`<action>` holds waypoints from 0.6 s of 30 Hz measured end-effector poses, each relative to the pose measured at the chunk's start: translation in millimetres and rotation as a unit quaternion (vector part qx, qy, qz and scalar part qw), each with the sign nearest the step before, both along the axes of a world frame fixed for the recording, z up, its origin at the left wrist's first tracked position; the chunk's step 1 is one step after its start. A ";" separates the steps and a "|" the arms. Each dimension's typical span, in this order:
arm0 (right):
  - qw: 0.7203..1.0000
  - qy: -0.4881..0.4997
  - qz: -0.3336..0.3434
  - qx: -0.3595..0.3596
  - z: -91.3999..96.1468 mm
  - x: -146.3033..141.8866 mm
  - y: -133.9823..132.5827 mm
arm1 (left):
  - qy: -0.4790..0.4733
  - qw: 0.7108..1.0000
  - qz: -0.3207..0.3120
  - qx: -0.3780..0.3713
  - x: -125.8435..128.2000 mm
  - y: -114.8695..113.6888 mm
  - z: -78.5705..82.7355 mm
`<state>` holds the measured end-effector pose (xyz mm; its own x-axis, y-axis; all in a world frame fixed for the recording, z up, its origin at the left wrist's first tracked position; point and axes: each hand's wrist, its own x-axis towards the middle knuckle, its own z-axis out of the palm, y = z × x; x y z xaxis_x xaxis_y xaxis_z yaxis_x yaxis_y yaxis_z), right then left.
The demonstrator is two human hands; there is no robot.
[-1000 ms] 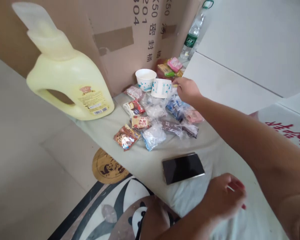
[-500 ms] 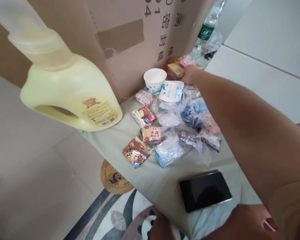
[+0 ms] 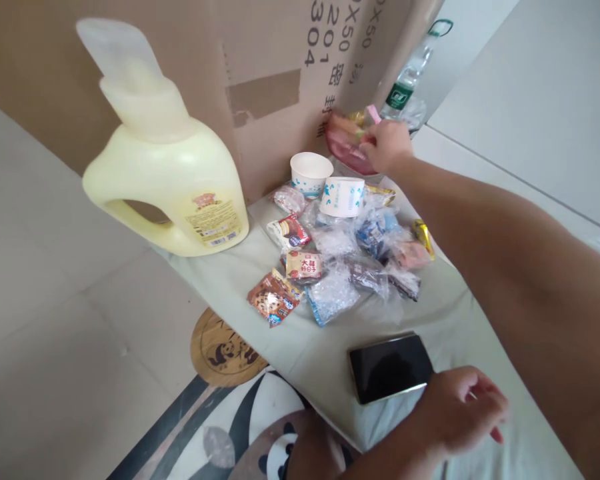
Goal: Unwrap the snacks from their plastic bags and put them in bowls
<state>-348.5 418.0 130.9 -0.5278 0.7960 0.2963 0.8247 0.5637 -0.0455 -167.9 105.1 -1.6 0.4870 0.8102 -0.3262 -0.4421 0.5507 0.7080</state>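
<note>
Reaching to the far end of the cloth-covered surface, my right hand (image 3: 387,147) has its fingers closed at the edge of a pinkish-red bowl (image 3: 351,155). Yellow and pink packets show inside it, blurred. My left hand (image 3: 473,407) is beside the black phone (image 3: 390,367) at the near side, its fingers loosely curled and apart, with nothing visible in them. Two paper cups stand close to the bowl: an upright one (image 3: 311,175) and a tilted one (image 3: 343,197). In front of them lie wrapped snacks, including a brown cookie packet (image 3: 274,298) and a red-and-white packet (image 3: 289,231).
A pale yellow detergent jug (image 3: 170,180) stands at the left edge. Behind rises a large cardboard box (image 3: 265,53). A water bottle (image 3: 399,95) is at the back right. Below the cloth's left edge are a round wooden panda plaque (image 3: 225,353) and a patterned mat (image 3: 220,447).
My left hand has come into view beside the phone. My right hand has shifted slightly, and more of the pinkish-red bowl shows, blurred. The camera view has shifted.
</note>
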 end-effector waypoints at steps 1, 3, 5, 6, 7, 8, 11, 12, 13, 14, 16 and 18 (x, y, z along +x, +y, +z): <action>1.000 0.025 0.005 0.009 7.9 2.3 -6.3 | 0.019 1.000 0.005 -0.005 1.5 -0.3 0.8; 0.996 0.081 0.019 0.018 24.2 13.4 -23.1 | 0.052 0.998 0.015 -0.011 3.1 -1.1 3.9; 0.987 0.154 0.043 0.022 37.8 36.5 -44.8 | 0.065 0.998 0.020 -0.001 3.7 -1.9 7.6; 0.979 0.194 0.055 0.020 42.3 52.7 -57.0 | 0.065 0.998 0.024 0.005 4.3 -2.2 9.1; 0.969 0.234 0.073 0.011 44.7 71.2 -69.6 | 0.061 0.998 0.029 0.010 5.3 -2.4 10.3; 0.957 0.278 0.081 -0.004 44.8 91.2 -82.2 | 0.053 0.998 0.034 0.013 7.1 -2.6 11.2; 0.886 0.434 0.119 -0.112 32.3 150.1 -117.8 | 0.028 0.998 0.053 0.010 16.7 -3.1 11.7; 0.847 0.492 0.119 -0.160 24.8 166.4 -128.4 | 0.028 0.998 0.059 0.010 21.4 -3.4 11.4; 0.809 0.540 0.105 -0.209 16.5 179.9 -138.1 | 0.031 0.997 0.067 0.011 26.5 -3.8 10.9; 0.770 0.580 0.077 -0.255 8.2 190.7 -146.6 | 0.036 0.996 0.076 0.014 32.0 -4.1 10.2; 0.695 0.643 0.000 -0.321 -5.9 204.6 -158.9 | 0.050 0.994 0.100 0.014 43.2 -4.2 8.9; 0.622 0.698 -0.064 -0.350 -12.6 212.5 -163.6 | 0.066 0.989 0.133 0.005 52.7 -3.1 8.1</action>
<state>-136.0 254.3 118.3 -0.0641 0.9968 -0.0479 -0.2569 -0.0628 -0.9644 -115.1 102.0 6.6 0.2096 0.9073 -0.3645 -0.4733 0.4203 0.7742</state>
